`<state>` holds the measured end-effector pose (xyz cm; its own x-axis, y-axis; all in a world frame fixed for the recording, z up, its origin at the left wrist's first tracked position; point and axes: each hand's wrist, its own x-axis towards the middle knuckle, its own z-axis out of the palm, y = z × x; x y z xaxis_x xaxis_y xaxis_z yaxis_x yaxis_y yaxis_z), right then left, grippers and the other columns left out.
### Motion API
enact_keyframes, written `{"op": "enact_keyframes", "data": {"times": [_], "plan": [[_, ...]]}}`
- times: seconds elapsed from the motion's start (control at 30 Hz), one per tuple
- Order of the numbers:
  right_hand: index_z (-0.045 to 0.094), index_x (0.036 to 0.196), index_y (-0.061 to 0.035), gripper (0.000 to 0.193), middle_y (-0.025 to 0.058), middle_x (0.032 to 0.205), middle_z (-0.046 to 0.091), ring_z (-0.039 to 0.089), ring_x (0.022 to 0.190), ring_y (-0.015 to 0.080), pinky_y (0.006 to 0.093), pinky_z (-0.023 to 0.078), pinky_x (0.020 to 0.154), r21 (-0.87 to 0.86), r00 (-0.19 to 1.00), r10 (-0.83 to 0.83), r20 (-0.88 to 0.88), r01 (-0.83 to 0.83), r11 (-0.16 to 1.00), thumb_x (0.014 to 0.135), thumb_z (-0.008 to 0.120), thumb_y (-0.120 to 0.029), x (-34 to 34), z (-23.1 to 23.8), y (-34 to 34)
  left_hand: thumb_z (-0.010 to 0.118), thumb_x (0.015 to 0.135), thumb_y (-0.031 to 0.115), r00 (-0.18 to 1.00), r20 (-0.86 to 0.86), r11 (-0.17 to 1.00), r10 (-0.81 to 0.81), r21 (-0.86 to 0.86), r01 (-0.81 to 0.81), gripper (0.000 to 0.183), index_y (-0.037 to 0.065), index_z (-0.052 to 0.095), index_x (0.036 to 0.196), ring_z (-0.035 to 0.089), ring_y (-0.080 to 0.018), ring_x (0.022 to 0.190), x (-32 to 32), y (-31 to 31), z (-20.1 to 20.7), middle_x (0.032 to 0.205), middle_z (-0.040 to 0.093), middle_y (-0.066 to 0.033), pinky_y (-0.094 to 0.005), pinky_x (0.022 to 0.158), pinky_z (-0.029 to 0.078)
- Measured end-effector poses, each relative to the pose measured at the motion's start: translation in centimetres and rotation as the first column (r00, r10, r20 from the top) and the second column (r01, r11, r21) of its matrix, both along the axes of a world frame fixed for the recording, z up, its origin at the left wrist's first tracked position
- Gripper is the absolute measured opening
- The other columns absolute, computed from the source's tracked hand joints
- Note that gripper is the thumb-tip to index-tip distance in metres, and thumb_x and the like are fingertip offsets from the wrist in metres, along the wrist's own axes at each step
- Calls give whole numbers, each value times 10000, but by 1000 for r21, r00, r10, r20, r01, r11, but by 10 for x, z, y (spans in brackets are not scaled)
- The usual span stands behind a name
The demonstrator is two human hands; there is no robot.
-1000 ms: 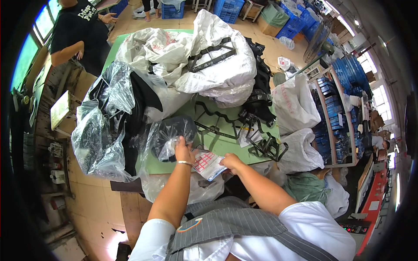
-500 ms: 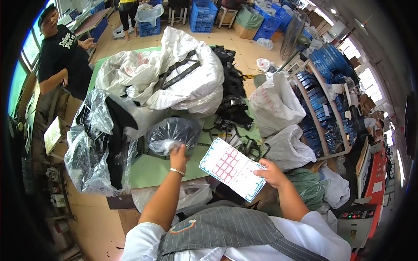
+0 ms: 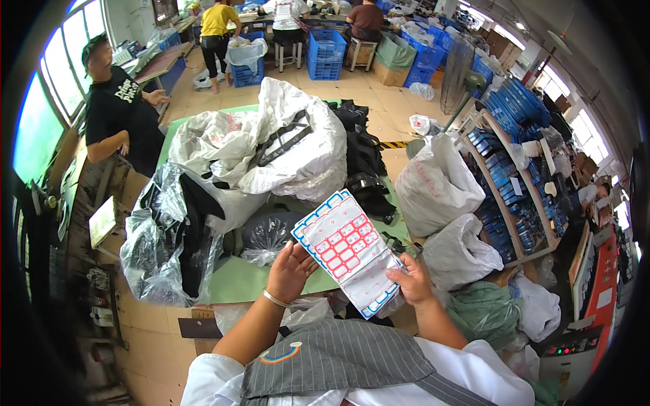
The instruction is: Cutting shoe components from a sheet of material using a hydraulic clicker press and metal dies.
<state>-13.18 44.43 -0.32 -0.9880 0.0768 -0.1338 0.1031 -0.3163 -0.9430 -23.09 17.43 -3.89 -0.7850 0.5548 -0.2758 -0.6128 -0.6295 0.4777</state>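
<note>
A thin stack of printed sheets point(image 3: 349, 250), white with red and blue outlined cells, is tilted in front of me. My right hand point(image 3: 409, 281) grips its lower right edge, thumb on top. Beside the left edge, my left hand point(image 3: 291, 273) is open, palm up with fingers stretched; whether the fingertips touch the sheets I cannot tell. Just beyond that hand lies a clear plastic bag with dark contents point(image 3: 271, 237) on the green table point(image 3: 233, 281). Black straps and belts point(image 3: 369, 186) are heaped behind the sheets, partly covered by them.
White woven sacks point(image 3: 298, 142) and a clear bag of black pieces point(image 3: 172, 237) crowd the table. Another woven sack point(image 3: 440, 183) stands at right, near a rack of blue parts point(image 3: 501, 176). A person in black point(image 3: 118, 115) stands at left; others work at the back.
My left hand has left the clear bag and come back to the sheets, turning palm up. The sheets have been raised and turned steeper in my right hand. The view has tilted upward.
</note>
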Motion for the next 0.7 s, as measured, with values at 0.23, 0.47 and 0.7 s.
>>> {"op": "enact_keyframes", "data": {"times": [0.23,0.47,0.7], "plan": [[524,922,-45,142,-3,853,563,504,774,47,215,436,710,-61,992,125,-1,-125,990,840,637,-70,-15,-15,-27,570,888,170,935,-145,923,323,-172,-345,194,60,570,1049,613,-109,754,0,6,45,955,644,-46,-236,623,477],[594,1025,-64,277,86,1030,572,526,964,256,352,424,840,729,741,264,-617,413,546,778,687,-147,-45,41,-49,577,879,161,916,-169,894,363,-215,-393,165,53,588,1004,600,-104,664,8,-3,56,877,642,-38,-225,511,434],[631,1023,-96,328,55,1057,565,504,1053,254,407,366,918,762,523,557,-645,489,425,730,698,-228,-69,59,-105,554,899,180,947,-161,944,277,-139,-299,183,31,582,1001,607,-102,703,29,-4,64,900,634,-43,-226,533,454]]}}
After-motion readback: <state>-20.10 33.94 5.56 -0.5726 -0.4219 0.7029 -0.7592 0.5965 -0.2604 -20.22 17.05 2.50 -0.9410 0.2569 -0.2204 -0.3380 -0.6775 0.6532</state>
